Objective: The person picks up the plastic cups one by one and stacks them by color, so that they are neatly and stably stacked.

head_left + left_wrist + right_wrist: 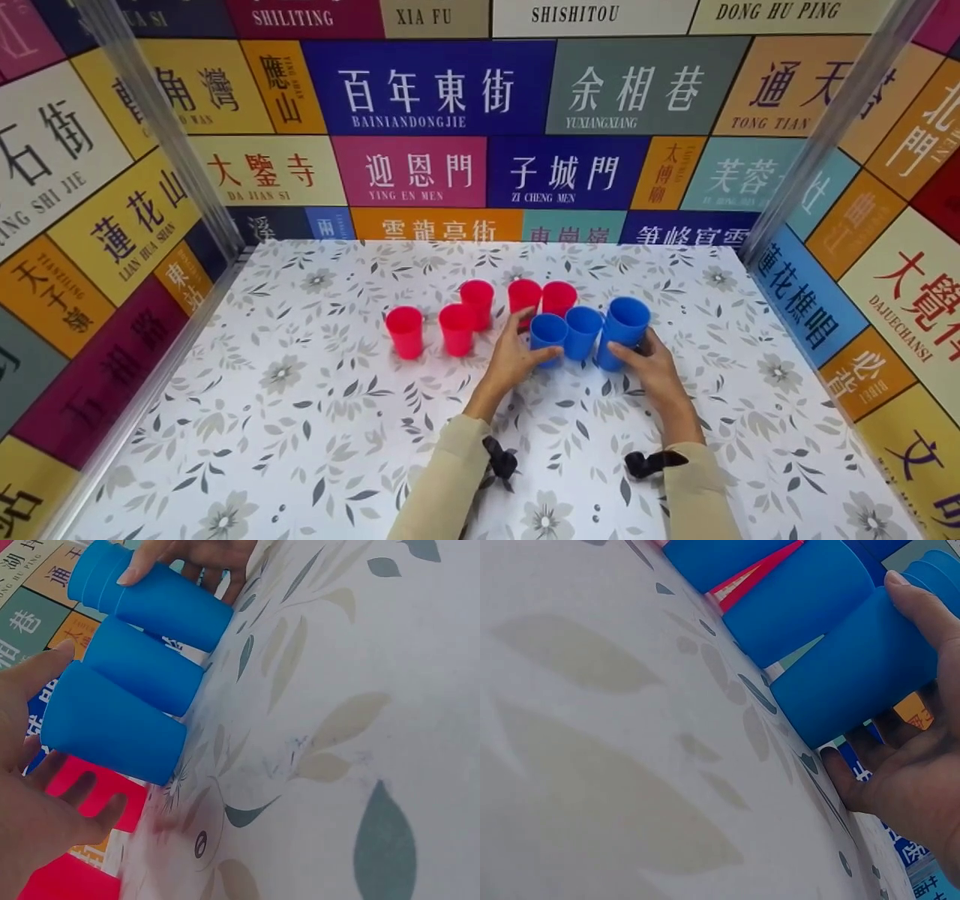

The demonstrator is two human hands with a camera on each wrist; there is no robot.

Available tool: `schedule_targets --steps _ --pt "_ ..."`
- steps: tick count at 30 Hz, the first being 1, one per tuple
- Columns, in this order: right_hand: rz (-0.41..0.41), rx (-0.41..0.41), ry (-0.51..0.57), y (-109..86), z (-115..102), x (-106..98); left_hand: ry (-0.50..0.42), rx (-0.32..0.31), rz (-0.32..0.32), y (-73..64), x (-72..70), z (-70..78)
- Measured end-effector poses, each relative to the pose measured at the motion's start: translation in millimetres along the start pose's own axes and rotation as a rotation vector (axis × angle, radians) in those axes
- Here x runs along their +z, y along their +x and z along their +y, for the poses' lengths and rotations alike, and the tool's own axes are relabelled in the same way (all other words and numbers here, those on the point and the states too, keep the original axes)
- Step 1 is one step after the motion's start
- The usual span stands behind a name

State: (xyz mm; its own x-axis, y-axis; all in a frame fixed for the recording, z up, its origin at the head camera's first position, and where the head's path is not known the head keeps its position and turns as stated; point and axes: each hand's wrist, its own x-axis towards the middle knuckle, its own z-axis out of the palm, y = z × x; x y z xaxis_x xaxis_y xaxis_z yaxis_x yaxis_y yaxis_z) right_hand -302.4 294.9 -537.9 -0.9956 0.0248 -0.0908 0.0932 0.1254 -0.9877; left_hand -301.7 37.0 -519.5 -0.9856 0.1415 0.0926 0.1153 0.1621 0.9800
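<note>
Three blue groups stand in a row on the table: a single cup (548, 331), a second cup (583, 334) in the middle, and a taller stack of nested cups (625, 321) on the right. My left hand (512, 358) curves round the leftmost blue cup, its thumb on the near side and fingers reaching behind. In the left wrist view the thumb lies near that cup's rim (60, 701). My right hand (658, 369) grips the stack, thumb in front. The right wrist view shows the stack's lower wall (847, 682) beside the curled fingers. All the cups are upright.
Behind the blue cups stand two red cups (559, 297), partly hidden. More red cups (406, 332) stand to the left, several in all. The table (300, 450) has a leaf-patterned cover. Printed panels (427, 86) wall the back and sides, with clear corner posts (840, 112).
</note>
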Motion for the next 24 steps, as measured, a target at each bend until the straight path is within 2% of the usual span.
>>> schedule_targets --steps 7,17,24 --pt "-0.001 0.003 0.001 -0.5 -0.1 -0.1 -0.007 -0.003 0.0 1.6 -1.3 -1.8" --pt "-0.028 -0.027 0.029 -2.0 0.0 0.7 -0.014 -0.014 0.006 2.1 4.3 -1.8" --pt "-0.018 -0.025 0.011 0.8 1.7 -1.7 0.01 -0.07 0.04 4.0 7.7 -1.9"
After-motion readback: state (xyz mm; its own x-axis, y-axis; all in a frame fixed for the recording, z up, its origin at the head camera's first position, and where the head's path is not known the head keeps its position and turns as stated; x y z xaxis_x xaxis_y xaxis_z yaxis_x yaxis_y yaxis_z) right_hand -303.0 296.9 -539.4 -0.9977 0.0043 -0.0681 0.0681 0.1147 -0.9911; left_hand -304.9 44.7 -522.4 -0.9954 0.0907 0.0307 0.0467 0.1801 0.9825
